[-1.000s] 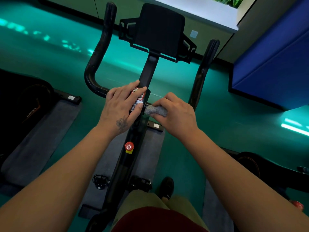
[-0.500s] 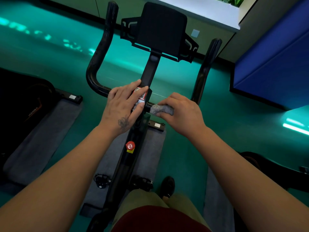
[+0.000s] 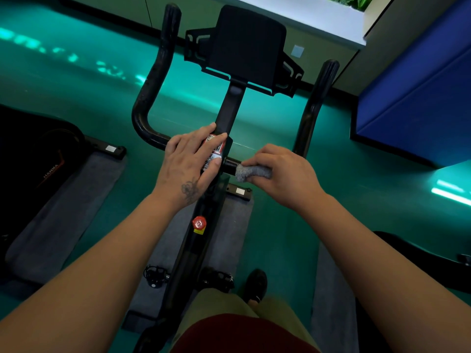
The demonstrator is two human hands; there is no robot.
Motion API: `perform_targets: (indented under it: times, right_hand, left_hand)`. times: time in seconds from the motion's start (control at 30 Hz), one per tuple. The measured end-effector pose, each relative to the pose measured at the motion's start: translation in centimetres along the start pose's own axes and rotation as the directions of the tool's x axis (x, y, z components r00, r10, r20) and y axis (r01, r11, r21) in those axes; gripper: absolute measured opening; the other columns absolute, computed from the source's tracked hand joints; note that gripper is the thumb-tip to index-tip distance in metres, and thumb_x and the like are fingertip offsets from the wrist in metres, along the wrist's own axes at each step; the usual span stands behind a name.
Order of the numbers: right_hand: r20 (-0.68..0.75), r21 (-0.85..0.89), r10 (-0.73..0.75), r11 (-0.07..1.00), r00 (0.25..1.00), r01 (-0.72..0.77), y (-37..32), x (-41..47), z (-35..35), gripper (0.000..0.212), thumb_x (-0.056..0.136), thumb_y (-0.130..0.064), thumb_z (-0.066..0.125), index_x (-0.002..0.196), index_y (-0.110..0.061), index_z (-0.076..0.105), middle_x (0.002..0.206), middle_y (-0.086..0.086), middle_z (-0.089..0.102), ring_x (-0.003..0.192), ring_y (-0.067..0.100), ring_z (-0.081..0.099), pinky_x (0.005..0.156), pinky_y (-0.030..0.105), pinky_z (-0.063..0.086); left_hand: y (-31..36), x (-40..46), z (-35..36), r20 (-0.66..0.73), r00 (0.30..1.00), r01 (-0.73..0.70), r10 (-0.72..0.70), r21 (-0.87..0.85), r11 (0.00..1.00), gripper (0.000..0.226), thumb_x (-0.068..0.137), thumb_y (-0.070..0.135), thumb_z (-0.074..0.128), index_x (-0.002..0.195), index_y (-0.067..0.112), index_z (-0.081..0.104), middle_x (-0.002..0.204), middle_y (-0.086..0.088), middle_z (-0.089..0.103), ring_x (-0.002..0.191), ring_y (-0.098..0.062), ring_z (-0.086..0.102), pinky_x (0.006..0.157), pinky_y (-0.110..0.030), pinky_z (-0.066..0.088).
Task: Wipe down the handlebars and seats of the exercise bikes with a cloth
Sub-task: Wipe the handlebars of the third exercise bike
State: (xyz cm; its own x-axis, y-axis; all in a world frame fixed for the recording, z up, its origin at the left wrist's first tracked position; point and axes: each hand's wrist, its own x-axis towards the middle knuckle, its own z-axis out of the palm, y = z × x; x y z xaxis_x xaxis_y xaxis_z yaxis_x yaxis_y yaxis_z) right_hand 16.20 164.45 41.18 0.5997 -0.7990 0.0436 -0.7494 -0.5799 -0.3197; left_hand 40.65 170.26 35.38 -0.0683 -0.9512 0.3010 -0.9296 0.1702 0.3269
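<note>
While the left hand [image 3: 190, 163] lies flat with its fingers straight over the stickered centre clamp [image 3: 215, 151] of the handlebar [image 3: 145, 115], the right hand [image 3: 283, 171] curls round a grey cloth [image 3: 252, 172] and presses it onto the black crossbar just to the right of that clamp. The cloth is bunched into a short roll under the fingers, with only its left end showing — it touches the bar where the bare metal stub emerges beside the left thumb.

The handlebar's left arm curves up and away to a rounded tip; the right arm [image 3: 316, 105] rises straight beyond the right hand. Between them, on the upright post, sits a black tablet holder [image 3: 247, 47], its back toward the camera.

Below the hands the bike frame [image 3: 193, 253] runs down toward the person, carrying a red knob [image 3: 199, 222] with a yellow tag under it. Two pedals [image 3: 155, 276] sit near the frame's lower part, over a grey floor mat [image 3: 229, 238] on the green floor [image 3: 344, 189]. A black shoe [image 3: 256, 284] stands just right of the frame. Another black machine [image 3: 38, 159] rests on its own mat at far left, and a blue padded mat [image 3: 418, 80] leans at upper right.
</note>
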Motion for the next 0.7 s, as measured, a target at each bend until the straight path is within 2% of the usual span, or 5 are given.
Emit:
perform_targets:
  times: [0.17,0.3,0.5,0.6,0.7]
  right_hand:
    - [-0.007,-0.002,0.037,0.999,0.999,-0.037,-1.9,1.6,0.6,0.028,0.089,-0.049,0.077,0.113,-0.034,0.076,0.107,-0.009,0.067,0.109,0.021,0.063,0.083,0.037,0.050]
    - [0.000,-0.001,0.045,0.999,0.999,-0.045,-3.3,2.7,1.2,0.032,0.092,-0.049,0.074,0.120,-0.032,0.074,0.112,-0.005,0.065,0.110,0.022,0.062,0.087,0.038,0.047]
    - [0.056,0.000,0.033,0.999,0.998,-0.033,-1.8,1.3,-0.4,0.036,0.093,-0.056,0.071,0.122,-0.036,0.073,0.112,-0.007,0.058,0.103,0.021,0.063,0.079,0.039,0.052]
    - [0.004,0.022,0.094,0.995,0.996,-0.094,0.4,0.1,-1.5,0.034,0.092,-0.057,0.072,0.118,-0.037,0.073,0.107,-0.010,0.053,0.097,0.018,0.061,0.075,0.037,0.050]
    - [-0.104,0.187,0.206,0.965,0.973,-0.184,2.9,-1.3,-2.5,0.030,0.089,-0.049,0.078,0.116,-0.035,0.074,0.104,-0.010,0.057,0.097,0.013,0.060,0.081,0.037,0.051]
  left_hand:
    - [0.1,0.0,0.1,-0.004,1.000,0.008,-0.008,-0.006,1.000,0.053,0.108,0.042,0.042,0.159,0.031,0.044,0.168,0.004,0.037,0.144,-0.021,0.046,0.119,-0.045,0.027]
    - [0.1,0.1,0.0,-0.011,1.000,0.004,-0.004,-0.011,1.000,0.053,0.108,0.041,0.042,0.159,0.031,0.044,0.168,0.003,0.037,0.145,-0.021,0.045,0.119,-0.045,0.027]
    - [0.4,0.0,0.1,-0.031,1.000,0.002,-0.003,-0.030,1.000,0.052,0.107,0.040,0.044,0.158,0.030,0.047,0.167,0.004,0.038,0.144,-0.021,0.046,0.120,-0.045,0.027]
    - [0.7,0.1,-0.1,-0.048,0.999,0.015,-0.018,-0.064,0.998,0.051,0.105,0.038,0.048,0.155,0.029,0.050,0.165,0.004,0.041,0.144,-0.020,0.046,0.121,-0.043,0.025]
    - [1.3,0.4,-0.2,-0.071,0.996,0.043,-0.051,-0.107,0.993,0.047,0.104,0.040,0.053,0.150,0.026,0.056,0.160,0.001,0.047,0.142,-0.020,0.048,0.121,-0.047,0.028]
